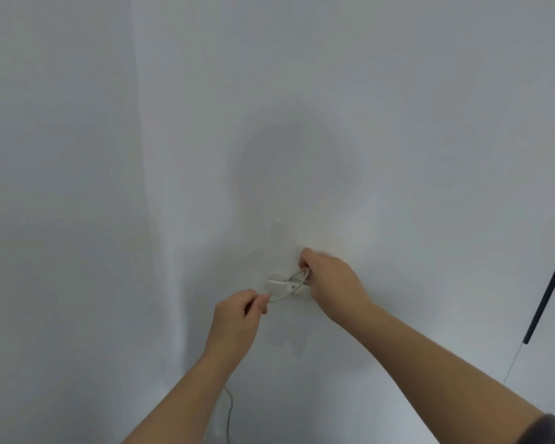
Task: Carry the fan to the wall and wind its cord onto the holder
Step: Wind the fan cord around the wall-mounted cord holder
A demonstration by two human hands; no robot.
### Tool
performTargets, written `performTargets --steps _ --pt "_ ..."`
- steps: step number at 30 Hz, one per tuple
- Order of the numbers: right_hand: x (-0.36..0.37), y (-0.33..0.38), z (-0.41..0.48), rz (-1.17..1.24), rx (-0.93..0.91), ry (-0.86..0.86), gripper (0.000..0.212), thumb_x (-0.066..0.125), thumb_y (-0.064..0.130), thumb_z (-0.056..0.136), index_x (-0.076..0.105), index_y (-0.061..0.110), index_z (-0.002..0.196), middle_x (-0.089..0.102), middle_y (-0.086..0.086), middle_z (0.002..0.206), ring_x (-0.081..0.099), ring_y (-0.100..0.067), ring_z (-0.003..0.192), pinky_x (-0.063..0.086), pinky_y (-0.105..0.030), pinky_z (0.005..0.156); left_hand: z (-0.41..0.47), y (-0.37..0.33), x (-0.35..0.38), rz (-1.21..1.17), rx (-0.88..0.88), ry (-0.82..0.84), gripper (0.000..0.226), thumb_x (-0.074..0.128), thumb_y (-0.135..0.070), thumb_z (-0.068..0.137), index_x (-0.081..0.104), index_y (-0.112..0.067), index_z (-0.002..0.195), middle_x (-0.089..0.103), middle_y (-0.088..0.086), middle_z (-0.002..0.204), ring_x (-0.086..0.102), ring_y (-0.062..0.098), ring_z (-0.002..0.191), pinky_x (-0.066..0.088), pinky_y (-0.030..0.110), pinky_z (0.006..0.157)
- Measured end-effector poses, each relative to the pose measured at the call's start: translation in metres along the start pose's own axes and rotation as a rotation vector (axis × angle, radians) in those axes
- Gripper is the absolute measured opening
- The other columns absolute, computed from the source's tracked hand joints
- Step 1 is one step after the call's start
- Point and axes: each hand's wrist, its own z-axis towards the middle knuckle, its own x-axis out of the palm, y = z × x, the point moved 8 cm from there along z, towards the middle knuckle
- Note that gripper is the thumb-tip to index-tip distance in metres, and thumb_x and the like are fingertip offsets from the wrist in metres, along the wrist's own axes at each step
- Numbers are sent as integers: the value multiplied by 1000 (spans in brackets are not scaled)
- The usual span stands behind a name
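Against the pale grey wall (173,155), the left hand (237,318) pinches the thin white cord (281,297) just left of the small white plastic holder (275,280), the right hand (330,277) gripping its loop at right

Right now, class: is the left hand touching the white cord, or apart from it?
Touching. The head view shows the left hand pinching the white cord between thumb and fingers, just beside the wall holder.

A thin white cord (282,297) loops around a small white holder (274,280) fixed on the pale wall (269,91), its slack hanging down below.
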Motion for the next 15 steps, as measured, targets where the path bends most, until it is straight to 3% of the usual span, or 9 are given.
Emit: performTargets --steps 6,10,15 --pt "-8 -1 5 -115 -176 57 19 50 -2 83 61 11 90 61 -7 89 54 -26 84 33 -31 62 -4 -1 19 10 -5 100 29 65 -26 90 64 -10 66 47 -8 54 42 4 50 35 17 53" --pt "-5 -2 5 -166 -274 115 21 52 -5 83 63 11 90 57 -5 90 55 -26 83 38 -32 63 -5 -3 28 -1 -14 144 26 67 -23 88 66 -7 69 47 -9 55 42 3 50 33 16 52" --pt "-7 -2 5 -186 -354 239 21 49 3 92 67 12 97 50 1 93 53 -21 87 44 -34 74 -8 -8 39 -8 1 195 23 69 -21 86 67 -7 69 48 -9 55 42 2 50 33 15 53"
